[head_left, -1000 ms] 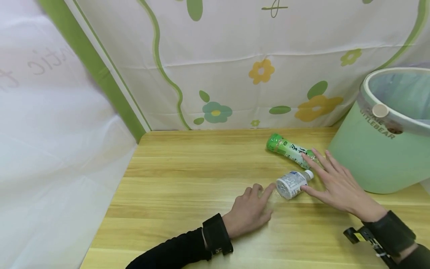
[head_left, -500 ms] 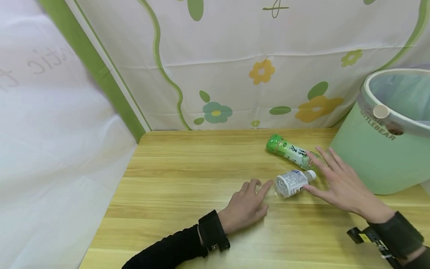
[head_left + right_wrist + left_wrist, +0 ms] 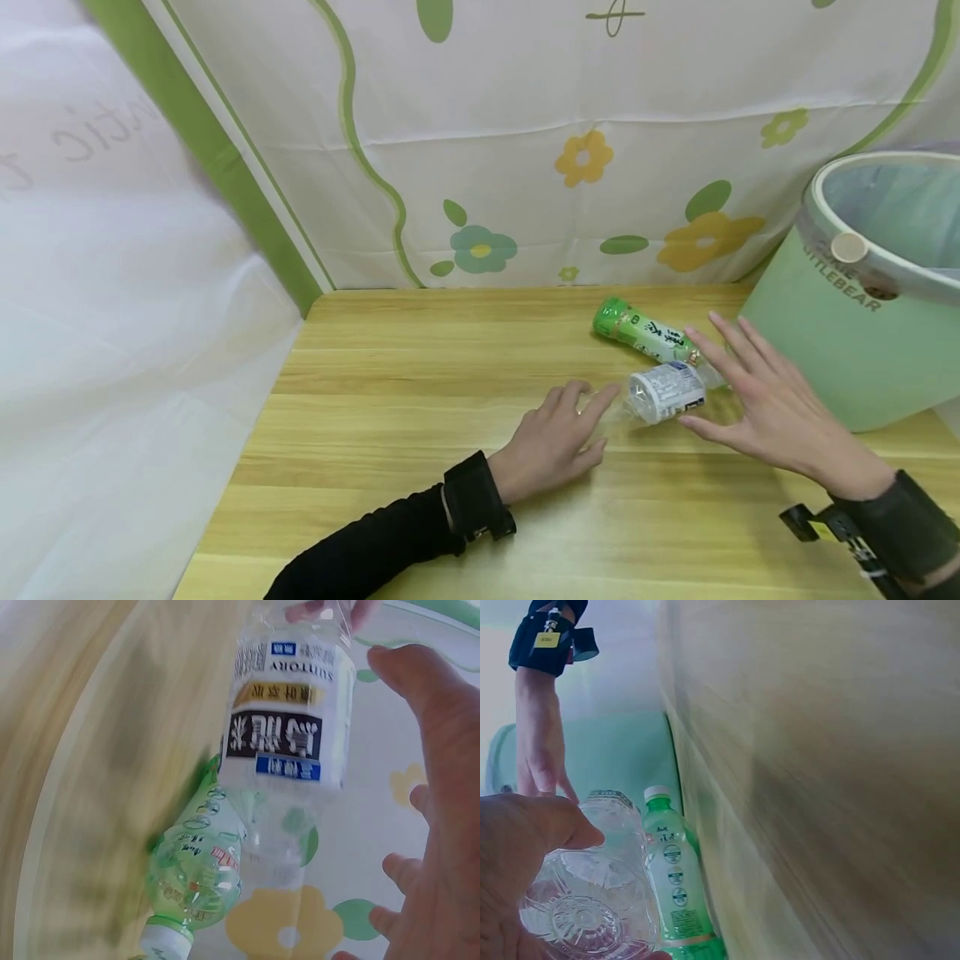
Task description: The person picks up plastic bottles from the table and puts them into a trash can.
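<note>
Left hand [image 3: 551,442] pinches the clear bottle [image 3: 669,390] by its base, right hand [image 3: 780,408] spreads empty; best steer firmly past the green bottle [image 3: 645,331] near the counter's back edge [image 3: 465,297]!

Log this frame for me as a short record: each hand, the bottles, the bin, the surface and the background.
Left hand: grips the clear bottle near its base
Right hand: fingers spread beside the clear bottle, holding nothing
Clear bottle: label mostly white, reads SUNTORY; contact with the table unclear
Green bottle: lying on its side, white cap
Bin: mint green, open-topped, on the right
Surface: wood-grain table
Background: white cloth with printed flowers and leaves
</note>
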`<state>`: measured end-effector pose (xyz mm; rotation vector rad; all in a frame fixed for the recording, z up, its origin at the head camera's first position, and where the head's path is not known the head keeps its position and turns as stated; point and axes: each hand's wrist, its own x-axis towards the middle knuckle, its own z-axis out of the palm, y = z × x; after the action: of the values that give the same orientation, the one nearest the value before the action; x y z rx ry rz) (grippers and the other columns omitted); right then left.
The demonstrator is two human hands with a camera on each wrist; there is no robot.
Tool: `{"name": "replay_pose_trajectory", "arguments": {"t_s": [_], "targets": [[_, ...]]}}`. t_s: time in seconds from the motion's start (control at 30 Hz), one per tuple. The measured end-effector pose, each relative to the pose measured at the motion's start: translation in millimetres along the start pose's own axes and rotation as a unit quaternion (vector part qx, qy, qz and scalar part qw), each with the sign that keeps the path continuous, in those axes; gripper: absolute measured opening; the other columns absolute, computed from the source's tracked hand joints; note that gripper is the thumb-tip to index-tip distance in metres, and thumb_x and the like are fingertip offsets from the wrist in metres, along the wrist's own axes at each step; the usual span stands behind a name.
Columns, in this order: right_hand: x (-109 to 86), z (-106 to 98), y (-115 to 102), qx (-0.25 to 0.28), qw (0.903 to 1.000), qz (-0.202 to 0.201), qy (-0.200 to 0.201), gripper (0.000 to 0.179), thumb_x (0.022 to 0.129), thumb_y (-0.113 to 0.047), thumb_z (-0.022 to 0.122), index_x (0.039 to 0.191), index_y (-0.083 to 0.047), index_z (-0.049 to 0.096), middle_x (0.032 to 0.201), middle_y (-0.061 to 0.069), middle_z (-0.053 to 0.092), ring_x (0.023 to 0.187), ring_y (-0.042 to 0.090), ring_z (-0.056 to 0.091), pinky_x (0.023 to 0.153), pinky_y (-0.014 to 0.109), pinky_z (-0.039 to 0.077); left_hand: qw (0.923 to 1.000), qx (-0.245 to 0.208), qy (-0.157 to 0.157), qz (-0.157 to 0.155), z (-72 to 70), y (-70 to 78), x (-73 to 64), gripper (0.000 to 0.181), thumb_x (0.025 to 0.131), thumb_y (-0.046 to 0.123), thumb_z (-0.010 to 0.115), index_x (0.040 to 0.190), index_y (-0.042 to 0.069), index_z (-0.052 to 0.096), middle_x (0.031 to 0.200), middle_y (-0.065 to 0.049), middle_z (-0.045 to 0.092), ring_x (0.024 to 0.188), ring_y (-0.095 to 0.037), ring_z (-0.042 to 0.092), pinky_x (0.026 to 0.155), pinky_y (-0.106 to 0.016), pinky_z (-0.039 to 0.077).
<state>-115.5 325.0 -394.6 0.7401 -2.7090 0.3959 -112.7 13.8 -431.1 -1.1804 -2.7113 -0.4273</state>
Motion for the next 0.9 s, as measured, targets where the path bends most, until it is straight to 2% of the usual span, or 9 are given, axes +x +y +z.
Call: {"name": "replay_pose_trajectory", "arguments": {"t_s": [0.13,0.3,0.4,0.53,0.7,0.9], "targets": [[2.9,0.1,-4.2,-0.006,0.9995,-0.026,0.015,0.115,0.067,-0.054,0.090,0.162,-0.024,0.032,0.167,0.014,0.017,0.148,0.048,0.015,0.102,0.080,0.023,0.9999,0.004,0.009,0.010,-1.6,2.9,4.9,0.076,0.099,0.034,0.065,0.162,0.020,0.026,0.136,-0.013,0.047,0.109,-0.025,0.056,0.054,-0.022,0.051],[7.4,0.0,-10.7,-0.014,0.9976,-0.061,0.027,0.111,0.065,-0.061,0.087,0.159,-0.024,0.040,0.166,0.013,0.020,0.145,0.051,0.021,0.091,0.082,0.032,0.9992,0.010,0.026,0.029,-2.1,6.7,9.8,0.077,0.097,0.032,0.067,0.161,0.019,0.028,0.135,-0.013,0.049,0.105,-0.023,0.056,0.053,-0.020,0.049],[9.5,0.2,-14.4,-0.019,0.9964,-0.078,0.029,0.105,0.071,-0.074,0.076,0.157,-0.024,0.043,0.165,0.013,0.024,0.144,0.052,0.024,0.088,0.081,0.035,0.9986,0.010,0.033,0.041,-2.1,9.0,11.4,0.077,0.096,0.031,0.068,0.161,0.018,0.029,0.133,-0.014,0.049,0.103,-0.022,0.055,0.051,-0.016,0.044],[10.8,0.8,-18.1,-0.025,0.9947,-0.094,0.035,0.097,0.080,-0.086,0.053,0.155,-0.025,0.047,0.162,0.013,0.031,0.140,0.054,0.030,0.089,0.078,0.036,0.9980,0.012,0.034,0.052,-2.1,11.3,12.5,0.077,0.096,0.031,0.069,0.161,0.018,0.029,0.131,-0.013,0.049,0.103,-0.021,0.055,0.050,-0.013,0.041],[9.6,4.1,-18.6,-0.025,0.9924,-0.113,0.042,0.090,0.086,-0.084,0.041,0.153,-0.024,0.050,0.155,0.018,0.041,0.134,0.054,0.038,0.089,0.075,0.038,0.9972,0.019,0.038,0.061,-2.3,12.6,12.8,0.077,0.097,0.033,0.068,0.161,0.017,0.029,0.133,-0.013,0.048,0.104,-0.021,0.056,0.053,-0.015,0.044],[6.7,7.7,-16.2,-0.016,0.9914,-0.128,0.024,0.080,0.093,-0.076,0.031,0.149,-0.023,0.055,0.140,0.017,0.054,0.122,0.045,0.050,0.089,0.066,0.042,0.9965,0.019,0.043,0.070,-5.9,13.0,12.5,0.078,0.098,0.033,0.066,0.162,0.017,0.026,0.134,-0.014,0.047,0.108,-0.023,0.056,0.054,-0.015,0.045]]}}
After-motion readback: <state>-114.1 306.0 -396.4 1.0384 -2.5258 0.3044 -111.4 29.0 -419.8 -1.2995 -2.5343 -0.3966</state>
